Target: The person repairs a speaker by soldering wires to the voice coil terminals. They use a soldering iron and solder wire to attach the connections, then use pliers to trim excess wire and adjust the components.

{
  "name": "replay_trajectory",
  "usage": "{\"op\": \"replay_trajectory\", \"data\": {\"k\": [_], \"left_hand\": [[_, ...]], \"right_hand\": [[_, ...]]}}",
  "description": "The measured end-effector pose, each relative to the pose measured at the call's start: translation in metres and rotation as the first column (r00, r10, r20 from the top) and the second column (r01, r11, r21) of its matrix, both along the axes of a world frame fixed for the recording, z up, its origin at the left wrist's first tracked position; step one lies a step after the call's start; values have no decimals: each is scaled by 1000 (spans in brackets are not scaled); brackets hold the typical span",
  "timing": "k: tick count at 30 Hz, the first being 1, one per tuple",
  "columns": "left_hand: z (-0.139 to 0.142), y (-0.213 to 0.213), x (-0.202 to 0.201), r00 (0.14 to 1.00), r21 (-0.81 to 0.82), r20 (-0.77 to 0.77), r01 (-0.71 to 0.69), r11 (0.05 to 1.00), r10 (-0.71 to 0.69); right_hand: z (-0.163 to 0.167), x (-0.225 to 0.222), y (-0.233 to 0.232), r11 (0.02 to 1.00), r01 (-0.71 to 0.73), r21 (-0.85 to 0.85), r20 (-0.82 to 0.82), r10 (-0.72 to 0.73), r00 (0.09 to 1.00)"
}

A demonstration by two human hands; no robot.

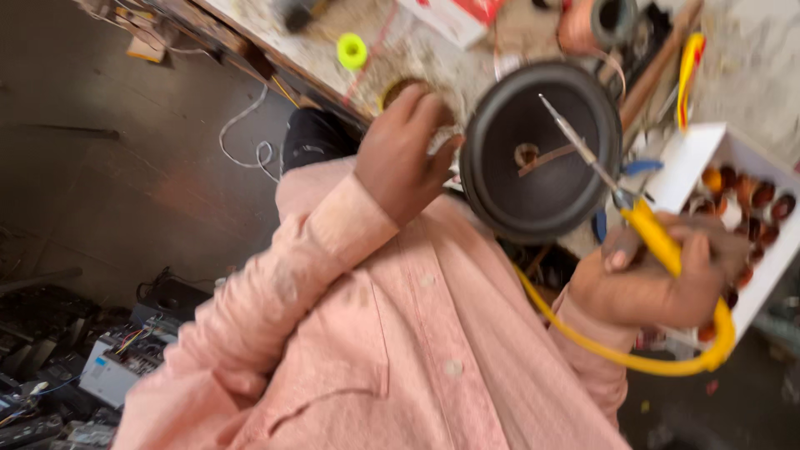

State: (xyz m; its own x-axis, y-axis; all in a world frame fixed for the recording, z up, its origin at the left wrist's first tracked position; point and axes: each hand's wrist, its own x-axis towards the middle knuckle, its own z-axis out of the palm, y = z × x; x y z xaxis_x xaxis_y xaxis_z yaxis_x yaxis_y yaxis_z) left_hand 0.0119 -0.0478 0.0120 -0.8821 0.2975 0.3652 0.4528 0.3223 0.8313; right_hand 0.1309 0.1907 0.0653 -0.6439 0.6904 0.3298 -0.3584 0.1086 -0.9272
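Observation:
A black round speaker (542, 150) with a dark cone stands tilted at the workbench edge. My left hand (404, 158), in a pink sleeve, grips its left rim. A soldering iron (650, 229) with a yellow handle and yellow cord is held in my right hand (658, 279). Its thin metal tip reaches up over the cone, near the centre hole. A small brown strip lies across the cone's middle.
A white box (692, 158) with several brown and orange round parts sits at the right. The cluttered bench holds a yellow-green spool (352, 50), a copper wire reel (583, 25) and a red-and-white carton (458, 12). Circuit boards and cases (117, 358) lie on the floor at lower left.

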Motion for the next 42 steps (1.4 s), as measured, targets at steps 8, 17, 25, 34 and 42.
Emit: {"op": "replay_trajectory", "data": {"k": [8, 17, 25, 34, 42], "left_hand": [[-8, -66, -3, 880, 107, 121, -471, 875, 459], [-32, -141, -19, 805, 25, 213, -571, 821, 554], [-22, -182, -20, 772, -95, 270, -574, 814, 576], [2, -200, -14, 790, -178, 290, -510, 842, 540], [9, -225, -19, 842, -115, 290, -441, 890, 454]], "right_hand": [[29, -26, -80, 839, -292, 460, 171, 238, 956], [-6, -75, -117, 313, -382, 870, 358, 132, 924], [-23, -78, -131, 461, -471, 752, 486, 96, 869], [-33, -72, -146, 524, -415, 744, 463, 44, 885], [-33, -68, -164, 619, -226, 753, 347, -81, 934]]}}
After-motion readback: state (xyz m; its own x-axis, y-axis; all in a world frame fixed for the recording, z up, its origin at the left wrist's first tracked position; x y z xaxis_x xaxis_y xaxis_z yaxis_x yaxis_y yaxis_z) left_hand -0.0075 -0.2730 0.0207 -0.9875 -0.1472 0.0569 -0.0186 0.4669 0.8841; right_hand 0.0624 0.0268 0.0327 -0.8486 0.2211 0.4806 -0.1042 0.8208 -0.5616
